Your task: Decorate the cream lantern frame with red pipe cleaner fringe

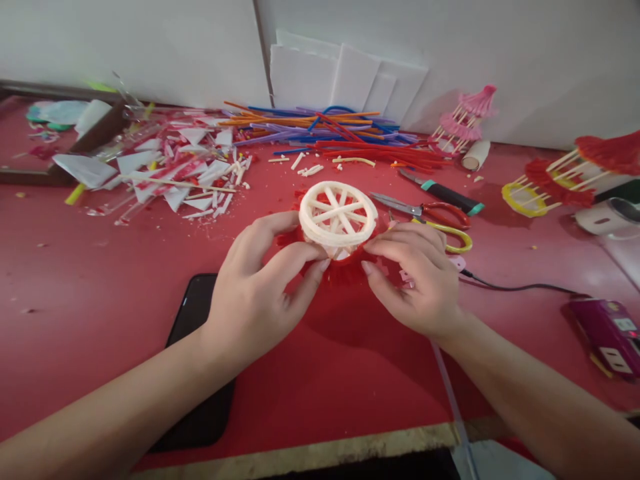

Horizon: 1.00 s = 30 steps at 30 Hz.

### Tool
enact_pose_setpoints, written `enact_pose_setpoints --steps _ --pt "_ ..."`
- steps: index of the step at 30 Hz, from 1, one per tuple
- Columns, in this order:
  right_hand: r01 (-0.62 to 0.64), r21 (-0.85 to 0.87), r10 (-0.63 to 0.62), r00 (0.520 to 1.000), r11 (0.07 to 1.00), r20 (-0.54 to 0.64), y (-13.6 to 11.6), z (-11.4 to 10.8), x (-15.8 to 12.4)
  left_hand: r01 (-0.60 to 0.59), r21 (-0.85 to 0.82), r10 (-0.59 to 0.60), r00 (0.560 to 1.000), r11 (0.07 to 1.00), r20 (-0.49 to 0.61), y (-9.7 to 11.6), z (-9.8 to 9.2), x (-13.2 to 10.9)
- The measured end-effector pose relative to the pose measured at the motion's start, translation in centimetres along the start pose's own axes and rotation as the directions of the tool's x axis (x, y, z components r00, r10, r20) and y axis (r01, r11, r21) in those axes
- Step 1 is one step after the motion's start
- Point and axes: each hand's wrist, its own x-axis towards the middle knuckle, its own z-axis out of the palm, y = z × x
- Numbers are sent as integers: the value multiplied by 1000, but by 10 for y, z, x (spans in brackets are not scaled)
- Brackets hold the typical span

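Note:
A white wheel-shaped frame [338,215] with crossed spokes and a red fringe [345,270] under it is held above the red table [75,280]. My left hand [260,287] pinches its left and lower edge, fingers closed on it. My right hand [417,277] pinches its right side with thumb and fingers. Both hands hold the piece between them.
A black phone [197,360] lies under my left forearm. Red-and-yellow scissors [430,217], a green-tipped cutter [443,195], coloured straws [330,130], white scraps [170,170], finished fringed lanterns [570,177] [465,120], a purple power strip [607,333] with its cable, and white boards [345,77] surround the spot.

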Motion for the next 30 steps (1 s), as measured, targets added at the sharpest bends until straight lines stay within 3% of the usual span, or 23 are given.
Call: enact_pose_setpoints --steps 11,16,30 --pt "151 -151 -146 988 977 39 -8 -2 -4 -20 -10 20 1000 1000 -11 -2 1 0" --pt "169 -169 -167 986 971 25 -9 1 -3 -63 -9 63 996 998 -58 -4 4 0" --pt "184 -190 -176 983 964 58 -10 2 -5 -104 -7 103 993 995 -59 -6 3 -1"
